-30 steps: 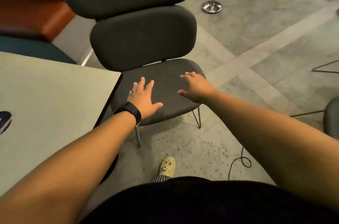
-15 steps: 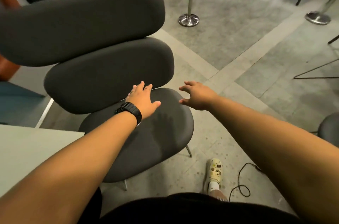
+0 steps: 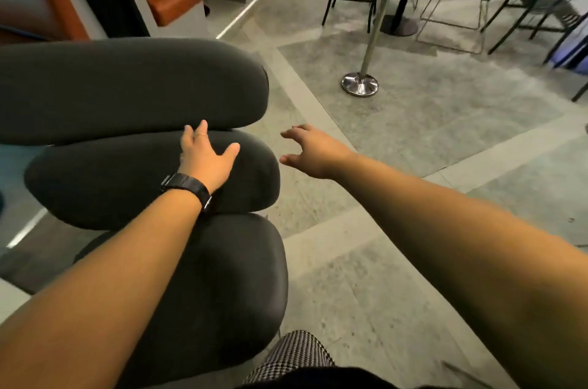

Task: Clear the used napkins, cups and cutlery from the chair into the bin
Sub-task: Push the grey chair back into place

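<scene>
Two hands are seen in the head view, both holding nothing. No napkins, cups or cutlery are visible on the chair (image 3: 203,286); its seat shows bare dark fabric where not covered by the left forearm. No bin is in frame, so its location cannot be told.

Risks, judged from this: the search may be wasted on a seat that looks cleared already, or items may be hidden under the forearm or at the seat's rear edge and get missed. With the body leaned well over the chair, balance could be lost if the backrest is pushed and the chair slides on the smooth floor (image 3: 413,140).

Left hand (image 3: 205,158): fingers spread and straight, palm down over the lower backrest pad; contact with it cannot be confirmed. A black watch (image 3: 187,186) is worn at the wrist. Right hand (image 3: 313,151): held out past the chair's right edge over the floor, fingers loosely apart, slightly blurred. A stanchion base (image 3: 359,84) stands well beyond.
</scene>
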The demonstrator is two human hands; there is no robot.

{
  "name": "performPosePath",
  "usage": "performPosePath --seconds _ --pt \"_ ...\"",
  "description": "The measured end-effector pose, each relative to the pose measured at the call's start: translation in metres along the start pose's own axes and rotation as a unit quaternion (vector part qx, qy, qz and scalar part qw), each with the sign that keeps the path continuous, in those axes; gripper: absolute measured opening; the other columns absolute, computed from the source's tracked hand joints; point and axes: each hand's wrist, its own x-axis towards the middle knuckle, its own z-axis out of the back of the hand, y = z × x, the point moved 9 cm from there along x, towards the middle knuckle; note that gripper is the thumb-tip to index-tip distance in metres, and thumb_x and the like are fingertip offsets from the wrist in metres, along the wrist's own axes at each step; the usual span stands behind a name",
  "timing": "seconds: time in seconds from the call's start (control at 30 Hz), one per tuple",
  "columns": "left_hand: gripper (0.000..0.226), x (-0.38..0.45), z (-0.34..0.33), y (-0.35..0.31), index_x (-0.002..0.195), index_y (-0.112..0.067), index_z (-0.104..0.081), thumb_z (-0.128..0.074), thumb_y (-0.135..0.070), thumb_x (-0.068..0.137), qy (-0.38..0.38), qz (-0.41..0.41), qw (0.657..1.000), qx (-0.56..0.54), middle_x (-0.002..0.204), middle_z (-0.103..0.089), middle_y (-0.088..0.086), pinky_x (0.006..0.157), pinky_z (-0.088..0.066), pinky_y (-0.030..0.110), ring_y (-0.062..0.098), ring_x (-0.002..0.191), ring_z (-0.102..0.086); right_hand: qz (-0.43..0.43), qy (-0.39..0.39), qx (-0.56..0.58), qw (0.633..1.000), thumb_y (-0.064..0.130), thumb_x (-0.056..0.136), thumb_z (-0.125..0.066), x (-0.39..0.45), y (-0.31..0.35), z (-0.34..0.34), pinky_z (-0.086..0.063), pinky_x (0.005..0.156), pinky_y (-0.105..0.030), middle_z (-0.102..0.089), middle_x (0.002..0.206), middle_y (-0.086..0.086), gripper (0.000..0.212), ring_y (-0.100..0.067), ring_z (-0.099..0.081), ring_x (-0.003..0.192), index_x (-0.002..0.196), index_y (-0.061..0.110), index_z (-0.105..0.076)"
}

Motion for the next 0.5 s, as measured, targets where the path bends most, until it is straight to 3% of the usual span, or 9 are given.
performPosePath --seconds 0.27,0.37,0.5 --pt "0.066 0.101 0.058 -0.049 0.153 -0.026 -0.015 -0.044 -0.043 0.096 -0.193 0.035 0.973 -0.124 0.162 0.003 0.002 0.117 -0.016 0.040 0.026 0.148 -0.007 0.079 -0.111 0.028 0.990 0.042 0.094 -0.056 0.108 0.011 0.064 -0.015 0.121 -0.045 -0.011 0.163 -0.002 0.076 -0.024 -0.011 0.149 0.155 0.025 -0.013" --pt "0.058 0.141 0.057 -0.066 0.151 -0.028 -0.023 -0.039 -0.044 0.097 -0.209 0.034 0.970 -0.119 0.162 0.001 0.000 0.119 -0.006 0.040 0.026 0.149 0.003 0.116 -0.061 0.081 0.988 0.039 0.096 -0.054 0.156 0.025 0.068 -0.020 0.119 -0.044 -0.022 0.160 -0.004 0.070 -0.023 -0.021 0.147 0.154 0.022 -0.017" --pt "0.055 0.174 0.042 -0.061 0.152 -0.022 -0.024 -0.034 -0.038 0.100 -0.206 0.088 0.966 -0.132 0.162 0.003 0.003 0.119 -0.001 0.042 0.032 0.148 0.007 0.173 -0.020 0.085 0.981 0.031 0.100 -0.047 0.202 0.051 0.067 -0.024 0.113 -0.032 -0.035 0.154 -0.005 0.055 -0.020 -0.033 0.140 0.151 0.018 -0.030"
